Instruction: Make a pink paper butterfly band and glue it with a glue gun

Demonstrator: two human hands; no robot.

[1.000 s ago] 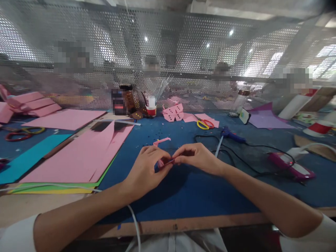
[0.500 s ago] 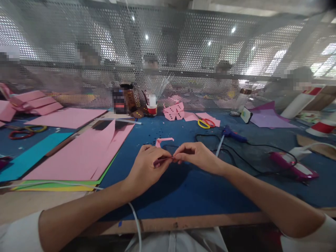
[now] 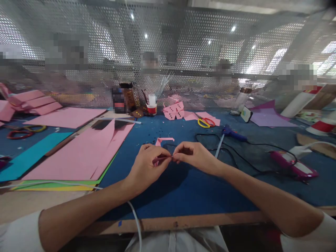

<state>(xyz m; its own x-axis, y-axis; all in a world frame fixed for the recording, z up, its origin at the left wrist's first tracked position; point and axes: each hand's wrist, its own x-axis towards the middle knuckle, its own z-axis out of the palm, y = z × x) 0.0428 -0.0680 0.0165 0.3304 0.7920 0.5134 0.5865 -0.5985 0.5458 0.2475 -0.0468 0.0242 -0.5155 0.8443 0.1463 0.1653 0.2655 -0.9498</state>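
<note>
Both hands meet above the blue table mat (image 3: 199, 196), pinching a narrow strip of pink paper (image 3: 159, 159). My left hand (image 3: 151, 166) is closed around most of the strip, its thumb and forefinger on the strip's right end. Fingertips of my right hand (image 3: 198, 157) are pressed together at that same end, touching the left fingertips. How the strip is folded is hidden by the fingers. Just beyond the hands lies a bent pink paper piece (image 3: 165, 139). A blue hot glue gun (image 3: 233, 134) rests on the mat past my right hand.
Stacked pink sheets (image 3: 76, 150) and a teal strip (image 3: 34, 154) lie left. Yellow-and-red scissors (image 3: 206, 122) sit by punched pink cutouts (image 3: 173, 111). A magenta power strip (image 3: 294, 166) with black cable is at right. A perforated metal screen (image 3: 183, 45) stands behind, people beyond it.
The hands hold nearly the same pose, still pinching the pink strip, which has tilted slightly in my left hand. Beyond the screen, a person at left has shifted leftward.
</note>
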